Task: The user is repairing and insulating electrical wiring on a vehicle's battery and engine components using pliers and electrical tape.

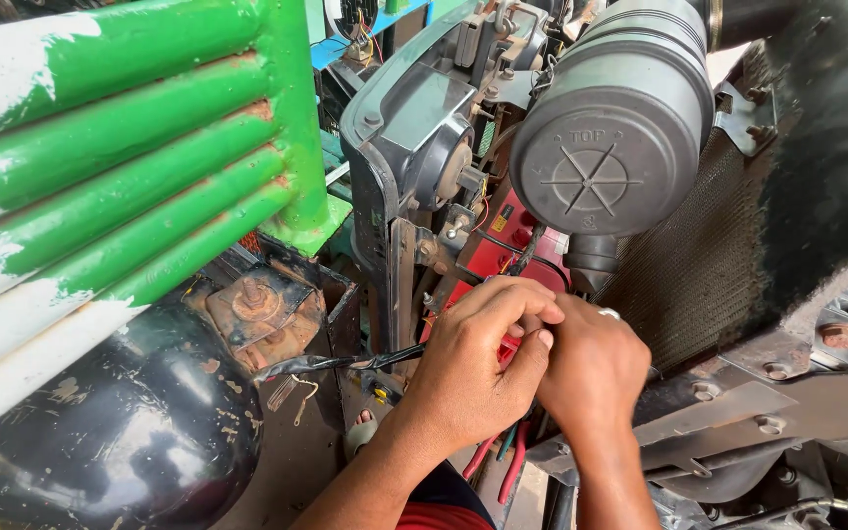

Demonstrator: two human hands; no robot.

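Right below the big grey air filter canister [620,123], both hands are bunched together over the red part [512,240] of the engine bay. Left hand [473,368] has its fingers [517,299] curled over the right hand [591,368], all pressed tight together, can't tell what they're pinching. Black cable [341,363] runs off left of the canister, toward the rusty bracket [262,309]. Red and green wires [503,456] hang under the hands.

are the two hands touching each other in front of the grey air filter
Touching: the head view shows the left hand with fingers folded over the right hand, no gap.
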